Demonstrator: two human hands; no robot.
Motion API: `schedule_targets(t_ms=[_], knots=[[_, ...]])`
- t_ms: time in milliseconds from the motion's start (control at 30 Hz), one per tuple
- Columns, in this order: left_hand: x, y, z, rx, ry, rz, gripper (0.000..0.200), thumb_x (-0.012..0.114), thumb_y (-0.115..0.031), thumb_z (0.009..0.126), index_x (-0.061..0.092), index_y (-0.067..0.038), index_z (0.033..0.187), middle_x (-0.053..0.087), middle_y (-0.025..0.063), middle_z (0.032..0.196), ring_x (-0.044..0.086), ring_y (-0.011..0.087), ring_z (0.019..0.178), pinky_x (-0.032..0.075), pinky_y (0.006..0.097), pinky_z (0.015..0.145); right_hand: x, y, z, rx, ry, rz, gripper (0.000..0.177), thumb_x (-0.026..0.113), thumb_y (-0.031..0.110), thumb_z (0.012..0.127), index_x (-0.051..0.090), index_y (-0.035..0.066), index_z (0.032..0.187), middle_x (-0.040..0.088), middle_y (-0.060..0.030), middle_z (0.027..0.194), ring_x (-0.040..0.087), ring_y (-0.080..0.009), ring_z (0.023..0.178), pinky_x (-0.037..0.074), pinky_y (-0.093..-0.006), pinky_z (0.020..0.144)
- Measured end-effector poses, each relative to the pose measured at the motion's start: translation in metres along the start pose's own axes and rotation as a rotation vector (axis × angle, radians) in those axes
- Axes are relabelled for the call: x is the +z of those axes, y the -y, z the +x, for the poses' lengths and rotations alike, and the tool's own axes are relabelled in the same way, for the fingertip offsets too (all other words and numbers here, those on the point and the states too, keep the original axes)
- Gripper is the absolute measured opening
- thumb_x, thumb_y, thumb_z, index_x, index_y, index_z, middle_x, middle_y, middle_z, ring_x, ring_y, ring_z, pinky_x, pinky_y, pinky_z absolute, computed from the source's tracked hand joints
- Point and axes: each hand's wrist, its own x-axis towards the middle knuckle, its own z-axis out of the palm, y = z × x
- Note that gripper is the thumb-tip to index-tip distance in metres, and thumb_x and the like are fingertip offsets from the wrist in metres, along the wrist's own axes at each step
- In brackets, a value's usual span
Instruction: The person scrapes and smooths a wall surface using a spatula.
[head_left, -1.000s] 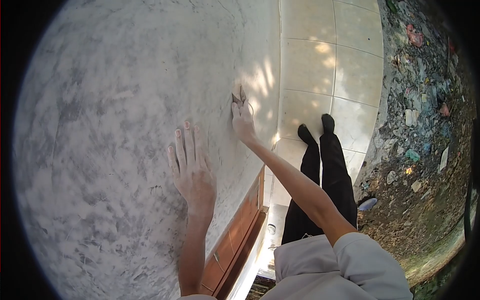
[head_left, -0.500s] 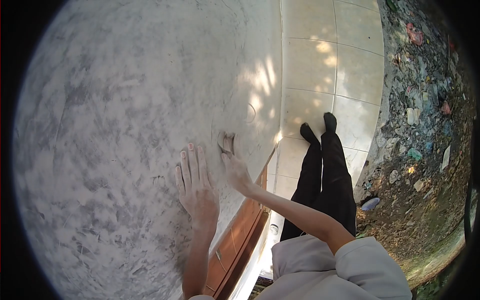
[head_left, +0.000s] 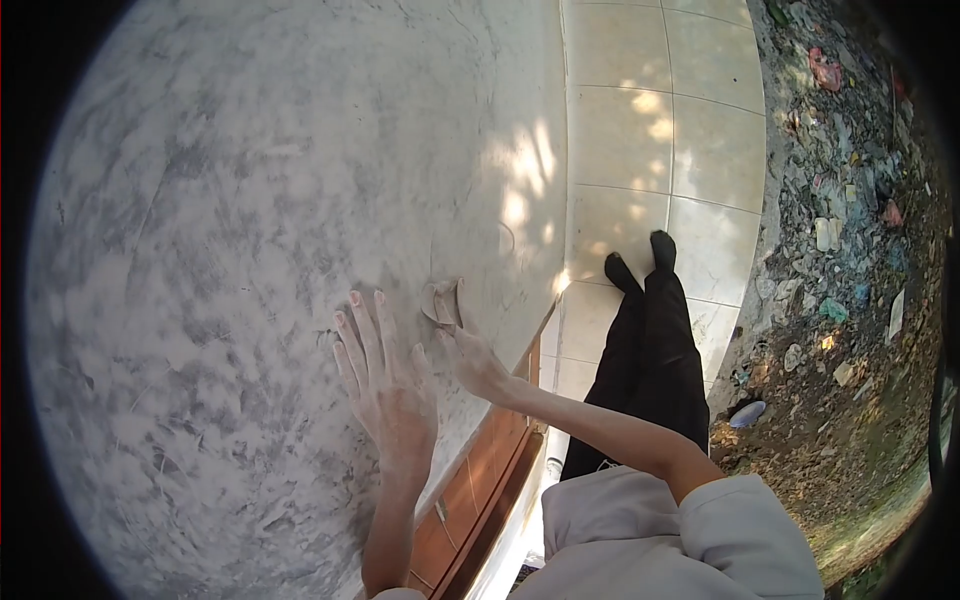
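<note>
A grey and white patchy plastered wall (head_left: pixel 230 250) fills the left of the view. My left hand (head_left: pixel 385 380) lies flat against it with the fingers spread. Just to its right, my right hand (head_left: pixel 470 355) presses a small folded tan piece of sandpaper (head_left: pixel 441 302) against the wall with its fingertips. The sandpaper sits just above the tips of my left fingers.
A brown wooden frame (head_left: pixel 480 480) runs along the wall's lower edge. Cream floor tiles (head_left: pixel 680 150) lie below, with my black-trousered legs and feet (head_left: pixel 645 340) on them. Littered dirt ground (head_left: pixel 850 250) borders the tiles on the right.
My right hand has slid the sandpaper down and left along the wall, from the sunlit patch to beside my left fingertips. My left hand has stayed flat, shifting slightly.
</note>
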Motion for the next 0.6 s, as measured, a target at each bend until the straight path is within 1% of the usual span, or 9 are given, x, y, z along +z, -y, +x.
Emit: schedule_targets(t_ms=[67,100,167,267,333,433,500,567,600], knots=[[-0.003,0.002,-0.006,0.002,-0.006,-0.009,0.064,0.057,-0.013,0.086,0.033,-0.006,0.145,0.03,0.0123,0.152,0.027,0.031,0.14,0.023,0.0444,0.115,0.005,0.006,-0.001,0.07,0.021,0.008,0.038,0.045,0.02,0.099,0.052,0.0,0.13,0.017,-0.0308,0.15,0.043,-0.0427,0.127,0.039,-0.0369,0.099],[-0.006,0.008,-0.009,0.001,-0.007,-0.012,0.064,0.057,-0.013,0.086,0.033,-0.006,0.145,0.029,0.0126,0.152,0.027,0.0311,0.14,0.023,0.0444,0.115,0.002,0.006,0.022,-0.031,-0.076,-0.051,0.037,0.044,0.022,0.099,0.054,-0.001,0.126,0.038,-0.0322,0.138,0.053,-0.0375,0.117,0.042,-0.0363,0.094],[-0.009,0.009,-0.007,-0.005,-0.01,-0.017,0.064,0.057,-0.013,0.086,0.033,-0.006,0.145,0.029,0.0132,0.152,0.027,0.0314,0.14,0.023,0.0445,0.115,-0.03,0.021,0.092,0.273,0.051,0.002,0.037,0.042,0.024,0.1,0.057,-0.002,0.121,0.058,-0.0302,0.115,0.06,-0.0313,0.104,0.044,-0.0349,0.089],[-0.014,0.007,0.0,-0.017,-0.03,-0.04,0.064,0.057,-0.013,0.086,0.033,-0.005,0.145,0.029,0.014,0.152,0.027,0.0318,0.14,0.023,0.0446,0.115,-0.038,0.035,0.129,0.253,-0.016,-0.051,0.037,0.041,0.025,0.1,0.059,-0.002,0.117,0.065,-0.0256,0.096,0.06,-0.0276,0.095,0.044,-0.0334,0.086],[-0.02,0.003,0.0,-0.016,-0.054,-0.056,0.064,0.057,-0.013,0.086,0.033,-0.005,0.145,0.029,0.0146,0.152,0.026,0.0321,0.14,0.023,0.0446,0.115,-0.007,0.033,0.082,0.092,-0.098,0.158,0.037,0.041,0.025,0.1,0.058,-0.003,0.118,0.064,-0.0258,0.102,0.06,-0.0282,0.098,0.043,-0.0331,0.088],[-0.029,-0.003,0.002,-0.016,-0.071,-0.077,0.064,0.057,-0.013,0.087,0.032,-0.004,0.145,0.028,0.0154,0.152,0.026,0.0325,0.14,0.023,0.0447,0.115,0.025,0.018,0.018,-0.27,-0.28,-0.206,0.039,0.042,0.026,0.1,0.057,-0.004,0.119,0.064,-0.0247,0.104,0.06,-0.0276,0.1,0.042,-0.0326,0.089],[-0.035,0.0,-0.001,-0.018,-0.084,-0.091,0.064,0.057,-0.014,0.087,0.032,-0.004,0.145,0.028,0.016,0.151,0.026,0.0327,0.14,0.023,0.0448,0.114,0.026,0.021,0.019,-0.224,-0.288,-0.153,0.04,0.042,0.028,0.1,0.059,-0.006,0.112,0.065,-0.023,0.098,0.06,-0.0273,0.092,0.043,-0.0339,0.085],[-0.043,0.006,-0.014,-0.03,-0.091,-0.104,0.064,0.057,-0.014,0.087,0.032,-0.003,0.145,0.028,0.0166,0.151,0.025,0.033,0.14,0.023,0.0448,0.114,-0.005,0.058,0.073,0.208,-0.127,0.01,0.042,0.041,0.031,0.1,0.06,-0.007,0.101,0.065,-0.0211,0.088,0.059,-0.0273,0.082,0.044,-0.0361,0.079],[-0.046,0.005,-0.013,-0.034,-0.1,-0.109,0.064,0.057,-0.014,0.087,0.032,-0.003,0.145,0.028,0.0168,0.151,0.025,0.0331,0.14,0.023,0.0449,0.114,-0.015,0.059,0.104,0.18,-0.157,0.032,0.043,0.041,0.032,0.1,0.06,-0.007,0.095,0.064,-0.0207,0.084,0.058,-0.0271,0.079,0.043,-0.0369,0.077]])
